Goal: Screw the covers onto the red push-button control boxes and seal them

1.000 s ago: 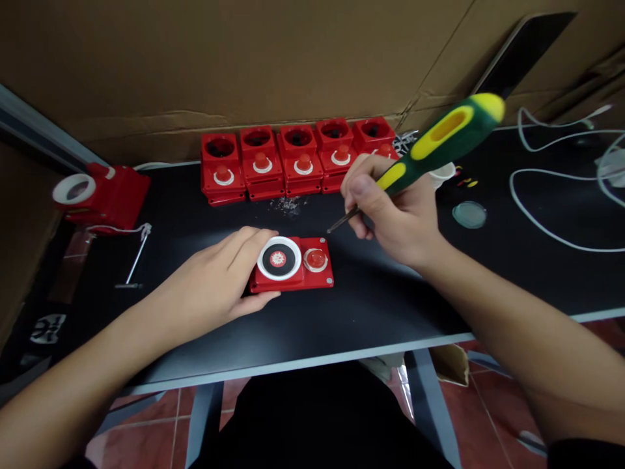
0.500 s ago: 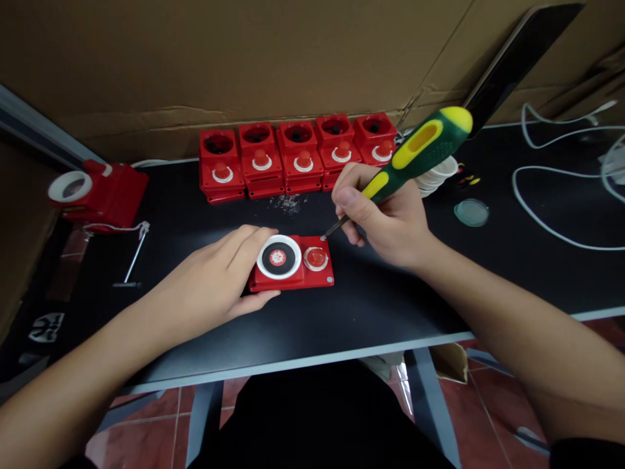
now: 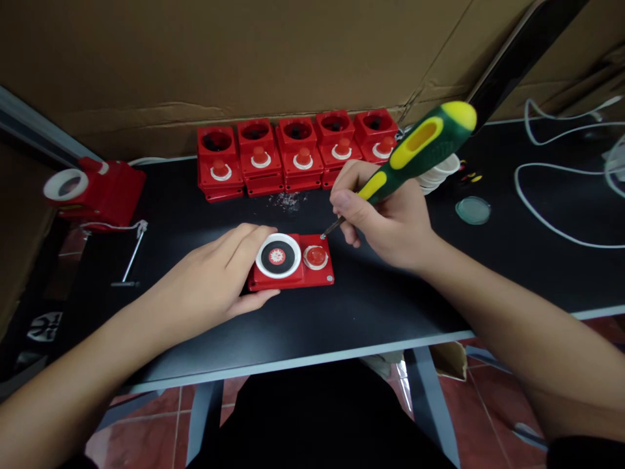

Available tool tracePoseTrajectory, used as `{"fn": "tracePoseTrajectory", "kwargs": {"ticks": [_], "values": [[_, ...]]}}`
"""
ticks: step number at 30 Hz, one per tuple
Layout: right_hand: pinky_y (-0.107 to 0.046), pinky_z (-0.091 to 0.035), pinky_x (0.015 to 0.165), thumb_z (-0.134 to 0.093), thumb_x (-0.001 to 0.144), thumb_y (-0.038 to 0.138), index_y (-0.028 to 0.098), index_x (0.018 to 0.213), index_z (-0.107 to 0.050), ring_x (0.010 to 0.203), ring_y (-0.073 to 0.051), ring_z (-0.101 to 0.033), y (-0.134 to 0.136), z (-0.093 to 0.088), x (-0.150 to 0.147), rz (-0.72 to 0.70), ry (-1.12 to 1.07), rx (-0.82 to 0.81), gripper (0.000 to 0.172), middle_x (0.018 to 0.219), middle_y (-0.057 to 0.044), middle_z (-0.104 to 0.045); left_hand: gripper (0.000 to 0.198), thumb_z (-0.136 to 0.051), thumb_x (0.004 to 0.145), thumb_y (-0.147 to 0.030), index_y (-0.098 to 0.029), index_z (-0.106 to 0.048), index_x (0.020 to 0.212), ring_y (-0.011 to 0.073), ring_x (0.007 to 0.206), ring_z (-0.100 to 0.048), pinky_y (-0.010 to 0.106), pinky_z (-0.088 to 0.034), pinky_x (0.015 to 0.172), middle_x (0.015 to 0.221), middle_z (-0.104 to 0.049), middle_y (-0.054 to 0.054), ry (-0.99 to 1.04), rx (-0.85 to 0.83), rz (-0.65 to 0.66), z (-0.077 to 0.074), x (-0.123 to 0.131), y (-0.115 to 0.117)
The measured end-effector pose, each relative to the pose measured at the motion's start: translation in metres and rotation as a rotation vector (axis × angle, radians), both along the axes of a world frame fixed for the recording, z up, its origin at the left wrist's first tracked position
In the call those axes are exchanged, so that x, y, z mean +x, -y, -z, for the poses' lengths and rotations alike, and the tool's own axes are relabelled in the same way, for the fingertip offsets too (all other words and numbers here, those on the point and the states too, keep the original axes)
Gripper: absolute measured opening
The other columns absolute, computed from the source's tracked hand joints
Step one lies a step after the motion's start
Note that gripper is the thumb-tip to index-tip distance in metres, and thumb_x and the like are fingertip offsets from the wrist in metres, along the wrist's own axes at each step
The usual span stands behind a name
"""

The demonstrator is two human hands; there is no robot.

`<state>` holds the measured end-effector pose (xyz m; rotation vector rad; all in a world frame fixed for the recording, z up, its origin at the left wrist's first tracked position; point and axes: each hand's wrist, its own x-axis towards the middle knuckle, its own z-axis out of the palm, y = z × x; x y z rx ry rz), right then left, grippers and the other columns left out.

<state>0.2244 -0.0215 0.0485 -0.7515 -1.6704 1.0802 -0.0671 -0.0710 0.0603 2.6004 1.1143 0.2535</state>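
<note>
A red box (image 3: 308, 277) with a white-ringed black dial and a red button lies on the black table. My left hand (image 3: 219, 270) grips its left end, fingers over the far side and thumb along the near side. In my right hand (image 3: 378, 212) is a green and yellow screwdriver (image 3: 420, 146), held tilted with the thumb and fingers round its lower handle. The screwdriver's tip meets the screw at the box's far right corner. Another screw (image 3: 330, 279) sits at the near right corner.
Several red boxes (image 3: 297, 153) stand in a row at the back. Another red box (image 3: 105, 195) and a T-shaped metal tool (image 3: 131, 260) are at the left. White rings (image 3: 439, 170), a round clear disc (image 3: 473, 210) and a white cable (image 3: 547, 228) lie at the right.
The screwdriver's handle has tilted slightly, and my right hand has shifted a little with it. My left hand keeps its grip, and the red box stays in place.
</note>
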Motion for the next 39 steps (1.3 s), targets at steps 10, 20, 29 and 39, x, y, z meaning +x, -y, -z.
{"fn": "tracePoseTrajectory", "kwargs": {"ticks": [10, 20, 29, 39], "values": [[-0.031, -0.054, 0.062, -0.095, 0.092, 0.058, 0.023, 0.095, -0.075, 0.078, -0.017, -0.068, -0.004, -0.01, 0.01, -0.096, 0.152, 0.151, 0.04, 0.09, -0.004, -0.072, 0.056, -0.068, 0.107, -0.047, -0.018, -0.056, 0.154, 0.0387, 0.125, -0.075, 0.054, -0.066, 0.108, 0.143, -0.069, 0.019, 0.029, -0.026, -0.01, -0.001, 0.0, -0.001], [-0.033, -0.055, 0.058, -0.1, 0.089, 0.048, 0.028, 0.112, -0.07, 0.064, -0.016, -0.066, -0.005, 0.0, 0.009, 0.025, 0.073, 0.128, 0.043, 0.08, 0.002, -0.071, 0.055, -0.065, 0.109, -0.042, -0.014, -0.052, 0.155, 0.0403, 0.125, -0.075, 0.054, -0.067, 0.106, 0.142, -0.068, 0.022, 0.001, 0.035, 0.026, -0.002, 0.0, 0.001], [-0.027, -0.049, 0.041, -0.099, 0.088, 0.056, 0.026, 0.094, -0.061, 0.047, -0.013, -0.063, -0.001, -0.007, 0.006, 0.09, 0.081, 0.048, 0.048, 0.067, 0.007, -0.062, 0.058, -0.068, 0.109, -0.045, -0.015, -0.053, 0.156, 0.0406, 0.128, -0.074, 0.054, -0.065, 0.11, 0.146, -0.068, 0.021, 0.0, 0.018, 0.012, 0.0, 0.001, 0.001], [-0.032, -0.058, 0.05, -0.095, 0.09, 0.062, 0.026, 0.092, -0.065, 0.051, -0.016, -0.066, 0.003, -0.005, 0.004, 0.171, 0.144, 0.094, 0.048, 0.068, 0.004, -0.066, 0.067, -0.068, 0.108, -0.064, -0.019, -0.057, 0.157, 0.0403, 0.122, -0.077, 0.053, -0.067, 0.103, 0.141, -0.071, 0.019, 0.018, 0.046, 0.013, 0.005, -0.001, 0.001]]}}
